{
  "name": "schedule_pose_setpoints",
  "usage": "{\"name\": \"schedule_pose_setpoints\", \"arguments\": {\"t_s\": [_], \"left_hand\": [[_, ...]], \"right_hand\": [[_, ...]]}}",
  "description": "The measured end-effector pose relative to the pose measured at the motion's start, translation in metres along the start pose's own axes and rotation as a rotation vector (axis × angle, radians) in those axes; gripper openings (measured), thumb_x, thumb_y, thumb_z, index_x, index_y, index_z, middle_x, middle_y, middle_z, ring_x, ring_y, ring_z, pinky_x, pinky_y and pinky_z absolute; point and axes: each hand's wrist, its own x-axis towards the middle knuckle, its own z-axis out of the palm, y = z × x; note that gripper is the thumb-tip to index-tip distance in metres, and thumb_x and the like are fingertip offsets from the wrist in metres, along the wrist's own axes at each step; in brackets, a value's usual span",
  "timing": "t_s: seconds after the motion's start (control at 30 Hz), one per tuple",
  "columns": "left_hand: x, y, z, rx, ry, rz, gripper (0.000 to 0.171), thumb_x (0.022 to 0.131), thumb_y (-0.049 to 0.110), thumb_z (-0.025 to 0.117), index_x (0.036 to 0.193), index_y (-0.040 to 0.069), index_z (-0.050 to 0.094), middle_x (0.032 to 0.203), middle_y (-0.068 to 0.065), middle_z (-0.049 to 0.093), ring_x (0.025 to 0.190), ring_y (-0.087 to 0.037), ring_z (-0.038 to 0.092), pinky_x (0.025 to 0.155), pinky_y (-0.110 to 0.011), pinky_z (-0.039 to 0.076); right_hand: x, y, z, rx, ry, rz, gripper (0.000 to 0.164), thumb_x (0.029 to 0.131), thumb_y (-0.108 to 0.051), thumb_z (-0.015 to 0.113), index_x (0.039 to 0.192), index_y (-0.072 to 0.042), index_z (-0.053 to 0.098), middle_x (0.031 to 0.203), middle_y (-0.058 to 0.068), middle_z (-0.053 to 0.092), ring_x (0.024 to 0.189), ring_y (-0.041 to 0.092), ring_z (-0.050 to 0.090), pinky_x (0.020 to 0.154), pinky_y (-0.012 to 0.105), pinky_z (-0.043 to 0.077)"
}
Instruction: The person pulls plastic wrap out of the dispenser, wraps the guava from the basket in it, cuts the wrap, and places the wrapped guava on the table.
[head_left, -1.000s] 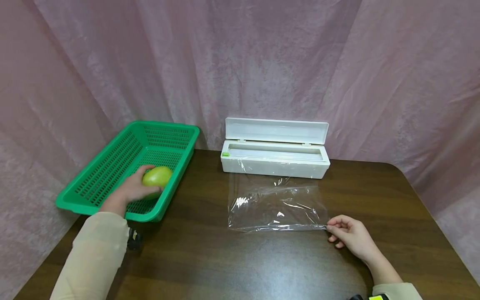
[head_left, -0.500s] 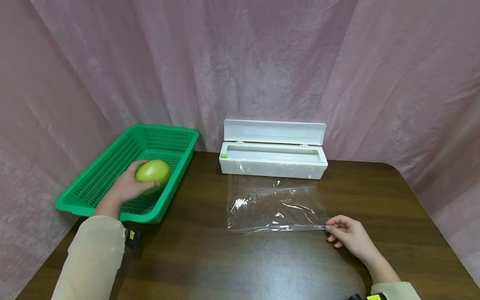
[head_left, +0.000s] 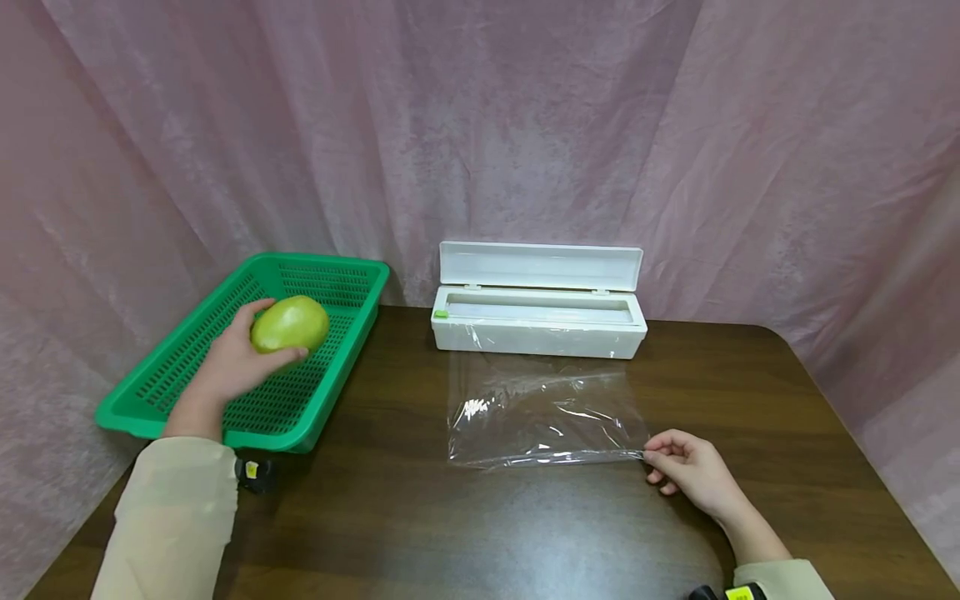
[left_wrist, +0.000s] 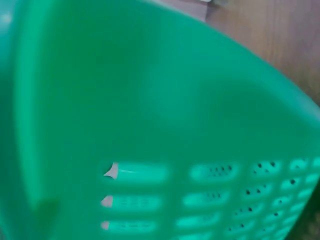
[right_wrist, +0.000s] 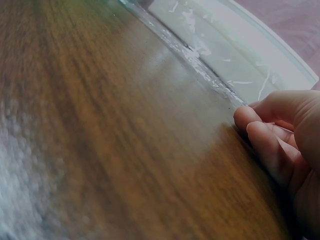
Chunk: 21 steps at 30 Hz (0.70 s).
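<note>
My left hand (head_left: pixel 232 358) grips a smooth, oval yellow-green fruit (head_left: pixel 291 323) between thumb and fingers, over the green plastic basket (head_left: pixel 341 383). Only the basket's slotted wall (left_wrist: pixel 125 100) fills the left wrist view; hand and fruit are out of sight there. On the right, my right hand (head_left: pixel 697 475) pinches the near right corner of a clear sheet of cling film (head_left: pixel 540 417). The film runs over the front of a white wrap dispenser box (head_left: pixel 536 340), whose lid stands raised. In the right wrist view, thumb and fingertips hold the film's gathered edge (right_wrist: pixel 195 57).
A dark brown wooden table (head_left: pixel 450 533) carries everything. Behind it hangs a pink curtain (head_left: pixel 540 125), close to the box and basket. A small green piece (head_left: pixel 441 314) sits at the box's left end.
My left hand has raised the fruit from low in the basket and shifted it a little left. The right hand keeps its pinch on the film. The head view has shifted slightly.
</note>
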Motion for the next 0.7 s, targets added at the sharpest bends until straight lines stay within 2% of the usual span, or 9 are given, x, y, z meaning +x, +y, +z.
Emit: {"name": "schedule_pose_setpoints", "arguments": {"t_s": [0.33,0.7], "left_hand": [[-0.007,0.020,-0.010,-0.055,0.097,0.023,0.095,0.080,0.046,0.071,0.151,0.015,0.014,0.136,-0.030,0.040,0.106,-0.044,0.048,0.074,-0.052,0.044],[-0.010,0.049,-0.011,-0.076,0.108,0.089,0.096,0.077,0.045,0.075,0.150,0.020,0.018,0.132,-0.024,0.044,0.105,-0.040,0.050,0.072,-0.046,0.045]], "right_hand": [[0.002,-0.003,-0.001,-0.007,-0.037,-0.004,0.022,0.090,-0.013,0.064,0.099,0.007,0.060,0.080,0.001,0.067,0.065,0.009,0.065,0.054,0.030,0.054],[0.004,-0.001,-0.005,0.007,-0.135,-0.070,0.020,0.090,-0.009,0.062,0.097,0.009,0.060,0.076,-0.004,0.067,0.068,0.005,0.064,0.056,0.029,0.054]]}}
